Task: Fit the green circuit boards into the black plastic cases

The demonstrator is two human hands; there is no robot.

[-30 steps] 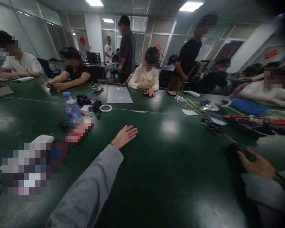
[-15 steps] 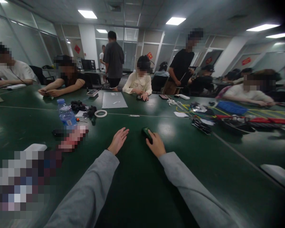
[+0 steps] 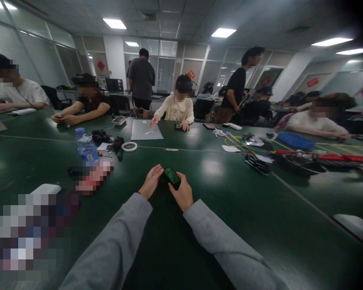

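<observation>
My right hand [image 3: 182, 194] grips a small dark device with a green screen [image 3: 172, 176], tilted up just above the green table [image 3: 224, 209]. My left hand [image 3: 151, 181] lies beside it with fingers together and extended, its fingertips close to the device's left edge; whether they touch it I cannot tell. Both arms wear grey sleeves.
A water bottle [image 3: 86, 147], black gear [image 3: 104, 137], a tape roll [image 3: 129, 146] and a grey sheet [image 3: 146, 129] lie ahead left. Cables and tools [image 3: 260, 155] spread at right. A white object [image 3: 45, 189] sits near left. Several people sit or stand around the table.
My right hand came in from the far right with the device and now holds it up at the centre. My left hand drew slightly toward it.
</observation>
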